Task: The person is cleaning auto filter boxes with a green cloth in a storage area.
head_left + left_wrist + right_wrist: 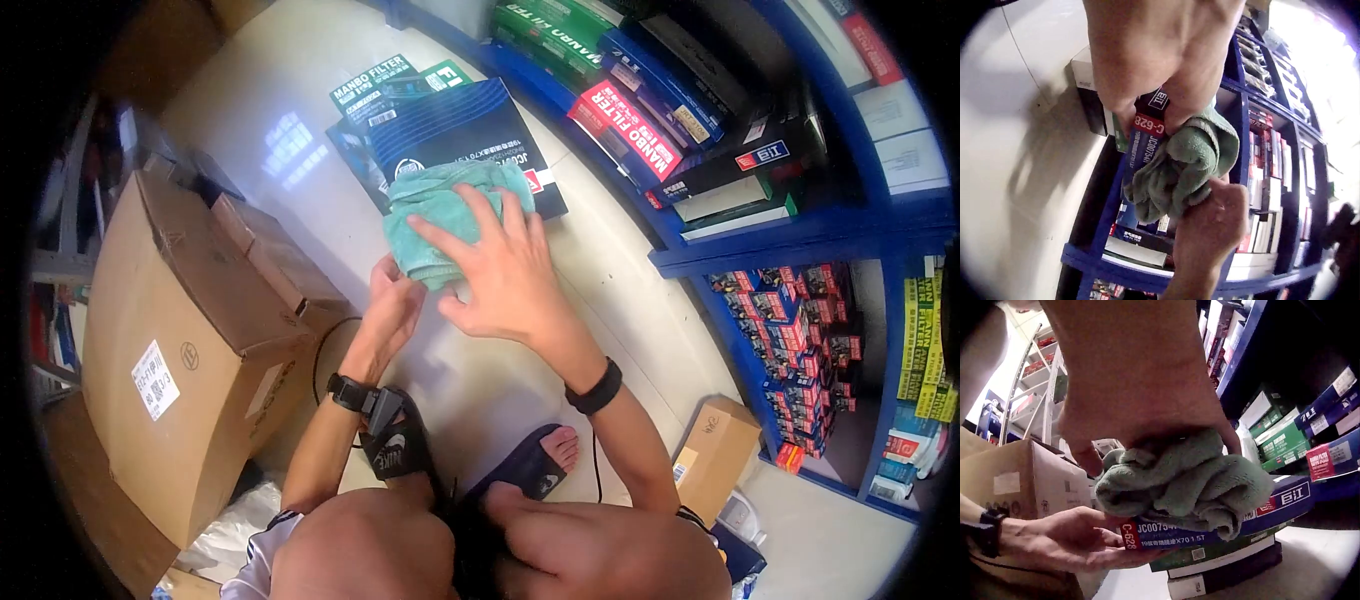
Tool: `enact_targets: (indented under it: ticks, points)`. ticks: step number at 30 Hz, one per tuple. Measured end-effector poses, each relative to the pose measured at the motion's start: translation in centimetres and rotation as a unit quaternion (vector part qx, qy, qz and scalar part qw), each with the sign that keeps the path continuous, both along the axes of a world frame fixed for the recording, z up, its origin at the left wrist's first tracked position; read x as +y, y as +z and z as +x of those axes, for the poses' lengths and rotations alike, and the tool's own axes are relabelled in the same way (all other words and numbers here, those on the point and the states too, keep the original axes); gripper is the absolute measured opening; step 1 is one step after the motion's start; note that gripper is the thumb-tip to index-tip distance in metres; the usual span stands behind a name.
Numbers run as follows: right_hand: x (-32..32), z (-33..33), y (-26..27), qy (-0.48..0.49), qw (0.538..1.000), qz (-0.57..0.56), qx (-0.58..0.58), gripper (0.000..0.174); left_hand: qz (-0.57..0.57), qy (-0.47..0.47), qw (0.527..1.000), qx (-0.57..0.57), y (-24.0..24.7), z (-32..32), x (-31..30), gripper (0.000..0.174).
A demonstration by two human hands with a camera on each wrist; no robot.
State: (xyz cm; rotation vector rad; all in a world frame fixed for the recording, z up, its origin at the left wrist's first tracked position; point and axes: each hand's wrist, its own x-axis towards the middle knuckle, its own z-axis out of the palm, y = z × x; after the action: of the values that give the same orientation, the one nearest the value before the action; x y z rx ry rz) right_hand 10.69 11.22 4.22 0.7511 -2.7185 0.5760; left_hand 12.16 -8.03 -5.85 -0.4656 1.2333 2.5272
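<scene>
Head view: between blue shelving and a cardboard carton, above stacked boxes, a blue filter box has its near end under a green cloth. The right hand spreads its fingers apart over the cloth; the left hand clamps the box's edge (plainest from the left wrist). Wiping seems the step in hand; the next stroke likely calls for a steady hold. Only the wrist views show the C-628 label.
</scene>
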Motion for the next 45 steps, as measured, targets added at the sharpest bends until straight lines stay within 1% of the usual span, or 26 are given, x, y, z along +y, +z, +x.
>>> enact_targets:
  ticks: [2, 4, 6, 10, 12, 13, 17, 19, 20, 22, 23, 24, 26, 28, 29, 30, 32, 33, 34, 36, 37, 39, 40, 42, 43, 45]
  points:
    - [0.0, -0.1, 0.3, 0.019, 0.999, -0.037, -0.024, 0.05, -0.024, -0.023, 0.999, 0.04, 0.7, -0.3, -0.2, 0.049]
    - [0.0, -0.8, 0.0, -0.007, 1.0, 0.01, -0.005, 0.059, -0.062, -0.036, 0.996, 0.044, 0.0, -0.6, -0.1, 0.048]
    - [-0.3, -1.7, -1.1, 0.002, 1.0, 0.021, -0.006, 0.058, -0.032, -0.009, 0.998, 0.046, -0.7, -0.7, -0.2, 0.037]
    - [-1.0, -3.0, -3.2, 0.002, 0.999, 0.038, 0.027, 0.057, -0.062, -0.014, 0.996, 0.06, -2.3, -1.6, -1.0, 0.034]
    - [-1.2, -3.9, -4.3, 0.013, 0.999, 0.023, 0.025, 0.052, -0.07, -0.037, 0.994, 0.077, -2.5, -1.8, -1.4, 0.049]
    - [-1.2, -4.2, -4.5, 0.017, 0.999, 0.006, 0.032, 0.048, -0.071, -0.037, 0.994, 0.077, -2.2, -1.8, -1.4, 0.049]
    - [-1.9, -5.5, -4.5, 0.008, 0.999, 0.014, 0.03, 0.049, -0.052, -0.059, 0.994, 0.081, -2.3, -1.9, -1.8, 0.052]
    - [-2.4, -6.5, -4.2, -0.015, 0.999, 0.028, 0.022, 0.038, -0.052, -0.068, 0.992, 0.088, -2.0, -1.9, -1.6, 0.054]
    - [-2.6, -8.2, -4.5, -0.012, 0.999, 0.028, 0.019, 0.038, -0.037, -0.059, 0.994, 0.081, -2.0, -1.9, -1.3, 0.054]
    - [-3.1, -11.7, -5.0, -0.051, 0.994, 0.071, 0.061, 0.027, -0.027, -0.052, 0.996, 0.071, -1.4, -1.9, -1.4, 0.055]
    - [-3.1, -11.8, -5.6, -0.051, 0.99, 0.047, 0.121, 0.037, -0.028, -0.059, 0.995, 0.069, -0.9, -1.8, -1.3, 0.055]
    - [-3.0, -12.8, -5.7, -0.052, 0.99, 0.046, 0.12, 0.037, -0.03, -0.066, 0.995, 0.067, -0.7, -1.8, -1.3, 0.056]
    - [-2.1, -16.1, -5.6, -0.118, 0.987, 0.058, 0.098, 0.022, -0.022, -0.066, 0.996, 0.061, -0.5, -1.4, -1.2, 0.056]
    - [-0.9, -17.8, -4.1, -0.145, 0.986, 0.06, 0.059, 0.024, -0.015, -0.057, 0.997, 0.051, -0.4, -1.3, -1.2, 0.056]
    - [-0.5, -18.4, -4.9, -0.134, 0.987, 0.045, 0.072, 0.033, -0.015, -0.057, 0.997, 0.051, -0.3, -1.3, -1.2, 0.056]
    - [-0.6, -18.1, -4.3, -0.135, 0.987, 0.045, 0.072, 0.033, -0.019, -0.06, 0.997, 0.051, -0.3, -1.4, -1.2, 0.055]
    - [-0.7, -17.0, -3.1, -0.117, 0.993, -0.013, 0.003, 0.043, -0.023, -0.062, 0.996, 0.052, -0.1, -1.6, -1.1, 0.055]
    - [-0.9, -16.5, -3.0, -0.096, 0.995, -0.02, -0.005, 0.056, -0.02, -0.06, 0.997, 0.049, 0.1, -1.8, -1.0, 0.053]
    - [-1.8, -14.6, -3.0, -0.074, 0.997, 0.006, 0.03, 0.061, -0.018, -0.063, 0.997, 0.044, 0.2, -1.7, -0.8, 0.052]
    - [-2.4, -12.7, -1.7, -0.062, 0.997, 0.039, -0.025, 0.063, -0.032, -0.059, 0.996, 0.053, 0.3, -1.6, -0.9, 0.05]
    - [-2.4, -11.3, -1.8, -0.066, 0.997, 0.04, -0.024, 0.063, -0.045, -0.055, 0.995, 0.065, 0.3, -1.7, -0.8, 0.047]
    - [-3.5, -8.4, -2.6, -0.004, 0.998, 0.052, 0.024, 0.06, -0.055, -0.055, 0.994, 0.073, -1.6, -1.4, -1.1, 0.043]
    - [-4.0, -7.1, -2.8, -0.005, 0.998, 0.051, 0.023, 0.06, -0.067, -0.055, 0.993, 0.08, -2.3, -1.2, -1.0, 0.04]
    - [-5.2, -5.6, -3.1, 0.042, 0.997, 0.066, 0.021, 0.061, -0.072, -0.056, 0.994, 0.057, -3.0, -0.6, -0.7, 0.045]
    - [-5.4, -5.8, -3.8, 0.042, 0.996, 0.061, 0.044, 0.059, -0.076, -0.058, 0.995, 0.032, -3.0, -0.4, -0.5, 0.05]
    - [-5.3, -6.5, -3.9, 0.037, 0.997, 0.064, 0.031, 0.058, -0.055, -0.054, 0.996, 0.043, -2.2, -0.6, 0.0, 0.05]
